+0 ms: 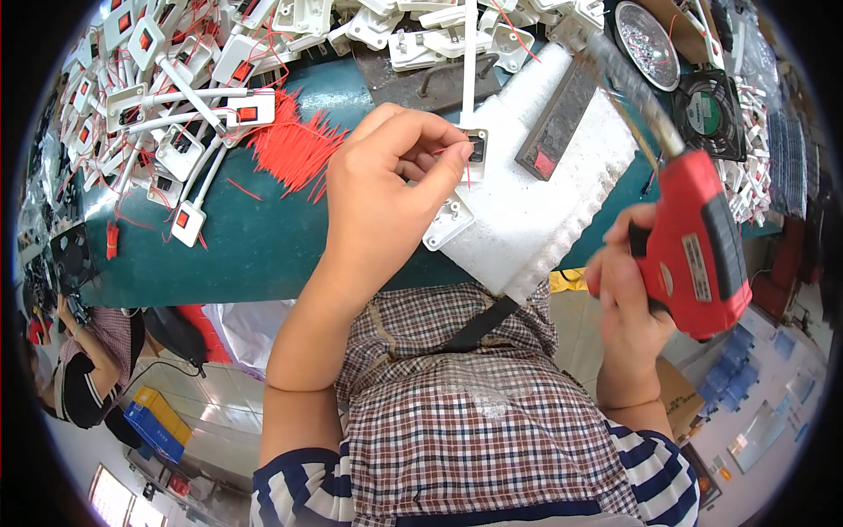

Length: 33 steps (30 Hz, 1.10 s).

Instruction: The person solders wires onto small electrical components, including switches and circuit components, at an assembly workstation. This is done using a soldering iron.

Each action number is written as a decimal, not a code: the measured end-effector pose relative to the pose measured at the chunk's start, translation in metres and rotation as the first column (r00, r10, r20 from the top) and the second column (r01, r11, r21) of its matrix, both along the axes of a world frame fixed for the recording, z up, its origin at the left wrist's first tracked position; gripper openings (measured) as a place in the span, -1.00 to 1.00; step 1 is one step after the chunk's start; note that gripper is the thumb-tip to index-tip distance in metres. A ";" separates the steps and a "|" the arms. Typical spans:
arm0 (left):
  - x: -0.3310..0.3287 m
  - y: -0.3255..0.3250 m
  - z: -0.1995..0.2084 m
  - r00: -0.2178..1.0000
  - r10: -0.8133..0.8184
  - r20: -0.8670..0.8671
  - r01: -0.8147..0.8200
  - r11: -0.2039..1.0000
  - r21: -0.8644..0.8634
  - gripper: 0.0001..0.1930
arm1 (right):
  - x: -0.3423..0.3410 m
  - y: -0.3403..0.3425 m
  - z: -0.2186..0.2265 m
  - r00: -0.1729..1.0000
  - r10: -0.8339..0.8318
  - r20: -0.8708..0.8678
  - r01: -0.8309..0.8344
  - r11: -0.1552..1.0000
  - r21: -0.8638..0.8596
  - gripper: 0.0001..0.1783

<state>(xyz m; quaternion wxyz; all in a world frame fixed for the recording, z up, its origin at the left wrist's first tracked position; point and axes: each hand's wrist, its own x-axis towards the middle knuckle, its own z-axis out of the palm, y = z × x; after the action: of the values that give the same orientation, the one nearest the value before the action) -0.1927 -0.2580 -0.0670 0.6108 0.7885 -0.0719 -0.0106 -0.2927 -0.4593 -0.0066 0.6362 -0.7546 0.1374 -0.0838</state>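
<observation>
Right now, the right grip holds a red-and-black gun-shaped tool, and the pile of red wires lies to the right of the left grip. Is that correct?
Not quite: the head view shows the pile of red wires to the left of the left grip. The right grip does hold the red-and-black gun-shaped tool.

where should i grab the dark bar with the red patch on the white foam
Probably across the long sides of the dark bar, near its red patch, from above and the person's side. It is long and narrow, its red-patched end lies closest to the person with white foam beside it, and the red tool points toward the far end.
</observation>
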 end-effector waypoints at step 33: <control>-0.003 0.003 -0.001 0.996 -0.077 0.040 0.073 0.993 0.095 -0.90 | -0.037 -0.029 0.013 0.901 0.186 -0.392 -0.136 0.979 0.151 -0.76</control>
<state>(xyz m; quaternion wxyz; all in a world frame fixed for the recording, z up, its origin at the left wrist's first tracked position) -0.1952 -0.2552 -0.0679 0.5708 0.8128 -0.1145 -0.0198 -0.3292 -0.4881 0.0065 0.6428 -0.7248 0.2078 0.1351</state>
